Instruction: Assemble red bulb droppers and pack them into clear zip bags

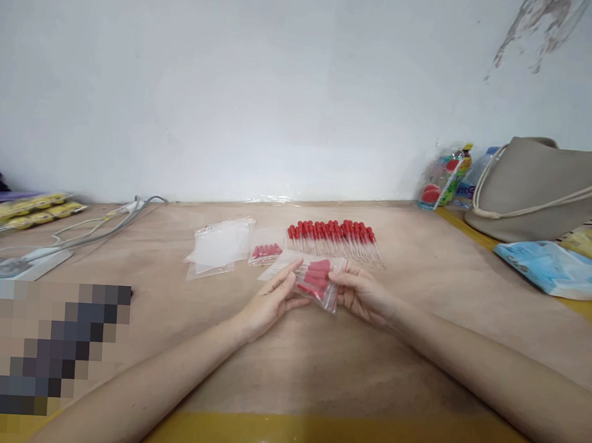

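Note:
Between my two hands is a clear zip bag (pixel 317 280) holding several droppers with red rubber bulbs. My left hand (pixel 275 296) pinches the bag's left side, thumb on top. At the right end, near the bulbs, my right hand (pixel 359 292) grips the bag with its fingers. Just behind, a row of loose droppers (pixel 332 231) lies with red bulbs toward the wall and thin clear tubes toward me. A filled bag of droppers (pixel 266 252) rests left of them. Farther left is a loose stack of flat, clear zip bags (pixel 220 245).
Cables and a white power strip (pixel 35 265) lie at the left, near yellow packets (pixel 38 209). At the right are drink bottles (pixel 444 180), a grey bag (pixel 546 188) with a cord, and a blue-and-white packet (pixel 554 267). A white wall (pixel 208 91) bounds the table's back.

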`<state>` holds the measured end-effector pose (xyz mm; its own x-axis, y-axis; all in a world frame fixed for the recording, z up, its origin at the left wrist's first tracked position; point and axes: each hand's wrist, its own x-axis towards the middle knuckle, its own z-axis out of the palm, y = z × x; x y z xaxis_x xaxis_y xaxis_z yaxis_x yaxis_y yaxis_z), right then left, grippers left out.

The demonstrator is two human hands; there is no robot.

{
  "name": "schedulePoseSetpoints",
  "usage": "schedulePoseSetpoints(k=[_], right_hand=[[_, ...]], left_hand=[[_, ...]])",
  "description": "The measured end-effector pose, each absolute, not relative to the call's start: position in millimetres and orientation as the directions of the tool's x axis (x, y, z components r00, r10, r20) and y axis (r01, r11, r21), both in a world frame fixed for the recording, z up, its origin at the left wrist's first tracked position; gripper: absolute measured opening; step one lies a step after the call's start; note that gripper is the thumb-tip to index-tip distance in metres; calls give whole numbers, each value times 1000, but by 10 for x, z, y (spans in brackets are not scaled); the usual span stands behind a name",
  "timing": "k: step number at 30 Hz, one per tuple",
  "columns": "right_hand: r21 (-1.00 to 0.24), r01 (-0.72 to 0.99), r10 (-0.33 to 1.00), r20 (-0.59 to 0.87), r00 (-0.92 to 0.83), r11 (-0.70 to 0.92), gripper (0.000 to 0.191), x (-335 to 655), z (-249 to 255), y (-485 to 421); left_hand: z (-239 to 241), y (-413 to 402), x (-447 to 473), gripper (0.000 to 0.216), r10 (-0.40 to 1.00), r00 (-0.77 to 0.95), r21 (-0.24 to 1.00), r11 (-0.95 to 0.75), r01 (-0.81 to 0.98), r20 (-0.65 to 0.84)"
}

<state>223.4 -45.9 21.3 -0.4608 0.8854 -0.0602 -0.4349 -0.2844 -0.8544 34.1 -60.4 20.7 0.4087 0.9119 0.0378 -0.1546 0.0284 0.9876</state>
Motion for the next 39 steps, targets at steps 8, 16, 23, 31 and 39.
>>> schedulePoseSetpoints(k=[8,16,23,31,39], right_hand=[[-940,-180,839,-161,-520,-291,21,2312,82,-434],[-931,-223,878,-167,-449,-290,22,2403,61,-332],[-926,-228,862,-163,-479,-302,24,2408,69,-351],[-925,-214,849,-173,-499,-314,26,2409,62,-329],[-926,-214,846,-166,-507,-311,25,2403,48,-312]], left_hand=[[396,-286,109,25,994,81,981,86,-176,-73],[595,618,-348,45,971,212,945,40,324,-114],[579,984,-416,45,991,135,795,-67,603,-20],[378,607,-716,42,909,-116,210,32,977,401],[36,556,-985,56,958,-201,29,199,979,205]])
